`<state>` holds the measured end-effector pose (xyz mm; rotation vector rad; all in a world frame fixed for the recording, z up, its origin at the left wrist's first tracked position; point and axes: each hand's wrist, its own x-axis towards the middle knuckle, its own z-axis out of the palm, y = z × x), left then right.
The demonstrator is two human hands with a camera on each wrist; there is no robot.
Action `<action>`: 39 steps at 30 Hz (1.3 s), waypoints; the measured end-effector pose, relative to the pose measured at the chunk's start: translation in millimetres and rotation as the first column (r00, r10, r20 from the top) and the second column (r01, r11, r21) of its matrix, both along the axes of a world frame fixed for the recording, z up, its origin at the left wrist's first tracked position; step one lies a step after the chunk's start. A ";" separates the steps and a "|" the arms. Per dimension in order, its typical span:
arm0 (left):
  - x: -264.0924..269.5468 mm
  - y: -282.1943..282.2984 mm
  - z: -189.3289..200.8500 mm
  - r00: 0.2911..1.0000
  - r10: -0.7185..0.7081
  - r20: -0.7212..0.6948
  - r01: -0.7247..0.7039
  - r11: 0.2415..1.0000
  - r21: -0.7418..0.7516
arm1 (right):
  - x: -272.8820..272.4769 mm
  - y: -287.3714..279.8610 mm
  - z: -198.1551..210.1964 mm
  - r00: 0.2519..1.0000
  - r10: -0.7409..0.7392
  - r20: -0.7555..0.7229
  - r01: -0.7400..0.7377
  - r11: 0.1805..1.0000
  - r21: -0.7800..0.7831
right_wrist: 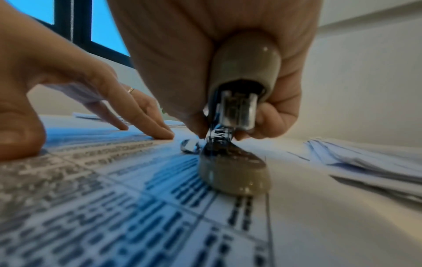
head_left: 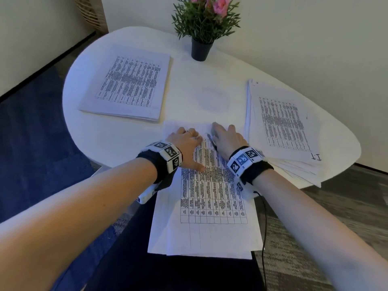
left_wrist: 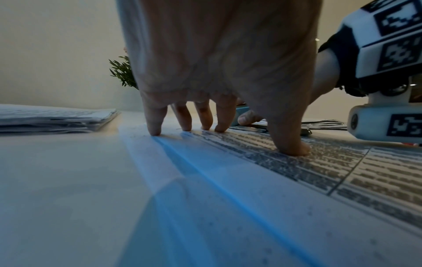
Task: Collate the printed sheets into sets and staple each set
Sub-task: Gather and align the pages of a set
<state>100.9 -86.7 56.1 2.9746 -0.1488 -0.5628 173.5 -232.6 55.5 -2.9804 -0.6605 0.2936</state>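
Observation:
A set of printed table sheets (head_left: 212,196) lies at the table's front edge and overhangs toward me. My left hand (head_left: 186,143) presses it flat, spread fingertips (left_wrist: 155,128) and thumb on the paper. My right hand (head_left: 227,137) grips a grey stapler (right_wrist: 244,68) at the set's far right corner. The stapler's base (right_wrist: 235,175) rests on the sheet while its rear end stands lifted. Whether the corner sits in its mouth is hidden by my fingers. A neat stack of printed sheets (head_left: 126,85) lies at the left. A looser stack (head_left: 281,127) lies at the right.
The white oval table (head_left: 189,80) stands against a wall. A potted plant with pink flowers (head_left: 202,38) is at the back centre. The right stack fans out over the table's front right edge. Dark blue carpet is on the left, and a black cable hangs from my right wrist.

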 end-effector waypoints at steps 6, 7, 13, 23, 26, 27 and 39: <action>-3.2 2.3 -6.5 1.000 -0.013 0.009 0.013 1.000 -0.004 | 6.1 9.1 -9.3 0.998 -0.062 0.026 0.064 0.995 -0.075; -3.8 2.5 -6.4 1.000 -0.018 0.006 0.018 1.000 0.002 | 6.3 11.0 -9.7 0.996 -0.084 0.026 0.086 0.994 -0.073; -2.1 0.2 -3.3 0.999 -0.048 0.006 0.048 0.998 0.044 | 13.9 23.9 -6.7 0.981 -0.193 -0.016 0.192 0.980 -0.058; -0.8 -3.1 -4.3 0.999 -0.045 0.020 0.044 0.996 0.072 | 26.0 30.2 -10.7 0.993 -0.114 0.004 0.114 0.992 -0.061; -0.8 -2.6 -4.5 0.999 -0.043 0.018 0.041 0.996 0.076 | 28.5 30.1 -11.0 0.991 0.047 0.124 -0.029 0.990 -0.142; -0.7 -2.4 -5.0 0.999 -0.044 0.018 0.042 0.996 0.076 | 29.2 28.7 -11.7 0.988 0.068 0.136 -0.048 0.988 -0.149; 8.5 1.4 -2.0 0.997 -0.074 -0.024 0.075 0.994 0.085 | 51.4 55.8 -4.8 0.984 -0.173 -0.037 0.174 0.984 0.038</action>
